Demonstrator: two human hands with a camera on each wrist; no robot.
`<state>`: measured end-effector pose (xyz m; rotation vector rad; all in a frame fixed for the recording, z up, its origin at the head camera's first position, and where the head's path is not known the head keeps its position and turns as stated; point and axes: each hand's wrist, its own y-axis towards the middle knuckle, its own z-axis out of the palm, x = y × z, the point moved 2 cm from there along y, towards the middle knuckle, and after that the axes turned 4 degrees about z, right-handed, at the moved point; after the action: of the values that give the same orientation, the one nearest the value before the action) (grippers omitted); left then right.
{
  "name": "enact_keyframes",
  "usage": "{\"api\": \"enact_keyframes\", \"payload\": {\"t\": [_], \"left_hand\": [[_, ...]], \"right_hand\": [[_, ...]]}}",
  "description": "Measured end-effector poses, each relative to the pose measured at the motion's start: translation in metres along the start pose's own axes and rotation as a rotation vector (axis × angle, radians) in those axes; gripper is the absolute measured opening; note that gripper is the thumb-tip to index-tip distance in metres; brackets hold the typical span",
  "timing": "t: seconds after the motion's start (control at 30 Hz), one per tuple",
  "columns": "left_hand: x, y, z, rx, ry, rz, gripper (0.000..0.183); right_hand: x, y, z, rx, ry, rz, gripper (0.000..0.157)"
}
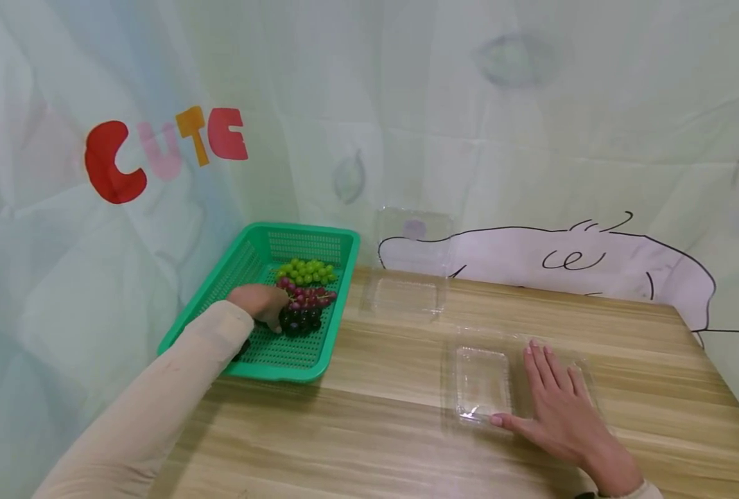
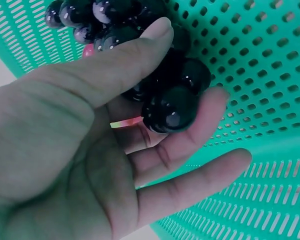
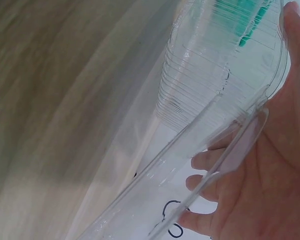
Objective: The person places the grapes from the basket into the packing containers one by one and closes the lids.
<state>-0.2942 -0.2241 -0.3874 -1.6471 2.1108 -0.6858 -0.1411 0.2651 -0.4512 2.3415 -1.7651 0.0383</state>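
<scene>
My left hand [image 1: 260, 303] reaches into the green plastic basket [image 1: 330, 343]. Thumb and fingers curl round a bunch of black grapes [image 2: 172, 107], whose shiny dark fruit shows between them in the left wrist view. Just beyond that bunch lie red grapes [image 1: 313, 298], and behind them green grapes [image 1: 307, 272]. Over on the right, my right hand [image 1: 559, 416] lies with straight fingers on one half of an unfolded clear plastic box [image 1: 483, 381]. Its thumb touches the box near the middle fold.
A second clear plastic box [image 1: 405, 296] stands unfolded at the back of the wooden table [image 1: 369, 443], its lid upright against the curtain [image 1: 419, 125]. Another dark piece [image 1: 241, 350] shows beside the left sleeve in the basket. Curtains close off the left and back.
</scene>
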Motion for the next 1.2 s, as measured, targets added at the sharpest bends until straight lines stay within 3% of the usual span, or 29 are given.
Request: {"api": "enact_keyframes", "payload": {"t": [0.13,0.33,0.53,0.77,0.9,1.03,1.13,1.2], "left_hand": [[0.001,-0.003,-0.004,-0.011,-0.073,0.011,0.038],[0.004,-0.005,-0.008,-0.003,-0.076,0.079,0.016],[0.004,-0.010,-0.015,-0.064,-0.171,0.115,0.013],[0.002,-0.009,-0.020,-0.119,-0.205,0.192,0.013],[-0.001,-0.007,-0.022,-0.117,-0.275,0.197,0.026],[-0.004,-0.008,-0.023,-0.128,-0.360,0.180,0.016],[-0.004,-0.008,-0.023,-0.135,-0.427,0.175,0.042],[-0.003,-0.007,-0.023,-0.135,-0.468,0.177,0.043]], "right_hand": [[-0.001,0.000,0.001,0.001,-0.002,-0.006,0.123],[-0.001,0.000,0.000,0.001,0.002,-0.002,0.122],[0.000,0.000,0.001,0.002,0.006,0.003,0.122],[0.000,0.001,0.001,0.005,0.015,0.003,0.122],[0.000,0.002,0.001,0.008,0.027,0.004,0.122],[0.000,0.002,0.000,0.007,0.029,0.006,0.121],[0.000,0.001,0.000,0.006,0.029,0.005,0.121],[0.000,0.001,0.000,0.008,0.032,0.004,0.121]]}}
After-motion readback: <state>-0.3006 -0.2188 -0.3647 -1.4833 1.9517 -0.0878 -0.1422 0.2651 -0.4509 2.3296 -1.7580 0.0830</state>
